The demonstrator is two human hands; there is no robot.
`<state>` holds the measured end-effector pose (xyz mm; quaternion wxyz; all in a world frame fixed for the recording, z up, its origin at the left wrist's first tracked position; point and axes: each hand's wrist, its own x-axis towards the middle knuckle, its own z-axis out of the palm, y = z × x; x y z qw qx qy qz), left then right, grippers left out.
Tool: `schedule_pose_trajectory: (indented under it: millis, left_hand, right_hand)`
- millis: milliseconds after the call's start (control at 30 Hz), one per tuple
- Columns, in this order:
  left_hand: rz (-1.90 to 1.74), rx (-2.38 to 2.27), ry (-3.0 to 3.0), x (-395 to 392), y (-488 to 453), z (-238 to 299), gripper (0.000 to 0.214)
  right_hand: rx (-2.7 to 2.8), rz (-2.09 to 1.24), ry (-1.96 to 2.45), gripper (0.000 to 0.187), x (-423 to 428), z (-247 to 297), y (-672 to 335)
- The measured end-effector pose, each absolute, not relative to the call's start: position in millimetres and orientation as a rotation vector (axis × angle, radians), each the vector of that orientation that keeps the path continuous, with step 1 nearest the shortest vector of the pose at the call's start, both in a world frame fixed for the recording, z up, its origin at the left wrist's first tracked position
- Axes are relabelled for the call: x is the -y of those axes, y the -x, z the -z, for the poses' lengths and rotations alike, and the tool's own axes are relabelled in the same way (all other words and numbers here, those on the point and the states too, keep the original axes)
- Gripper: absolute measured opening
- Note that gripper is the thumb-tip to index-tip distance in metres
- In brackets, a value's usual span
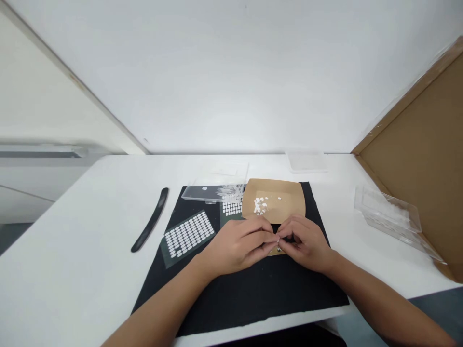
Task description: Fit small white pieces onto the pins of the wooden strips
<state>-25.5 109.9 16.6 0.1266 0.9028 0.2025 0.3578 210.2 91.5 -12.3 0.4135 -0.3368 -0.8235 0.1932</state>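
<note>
My left hand [240, 243] and my right hand [306, 241] meet fingertip to fingertip above the black mat [253, 299]. Both are pinched closed on something tiny and pale, too small to name. Just under the fingertips lies a small tan piece [275, 251] with a shiny bit on it, mostly hidden by my hands. Behind the hands sits a brown paper tray [289, 202] holding several small white pieces [260, 206]. Left of my left hand is a dark green card [170, 258] with rows of white oval stickers [191, 233].
A second sticker card [231, 208] lies partly under a clear plastic case [198, 193] with thin white sticks inside. A curved black strip [151, 219] rests at left. Clear plastic boxes [390, 217] stand at right by a cardboard panel [415, 140]. A translucent lid [306, 162] is near the wall.
</note>
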Motion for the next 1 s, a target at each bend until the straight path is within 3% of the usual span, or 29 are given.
schedule_pose_trajectory:
  millis: [567, 1000]
  left_hand:
    - [-0.880, -0.692, -2.479, -108, 26, -12, 0.006]
    - [-0.984, -0.604, -2.317, -112, 22, -3, 0.010]
  right_hand:
    - [2.136, -0.518, 0.785, 0.007, -96, 11, -214]
    - [2.206, -0.501, 0.682, 0.014, -98, 18, -217]
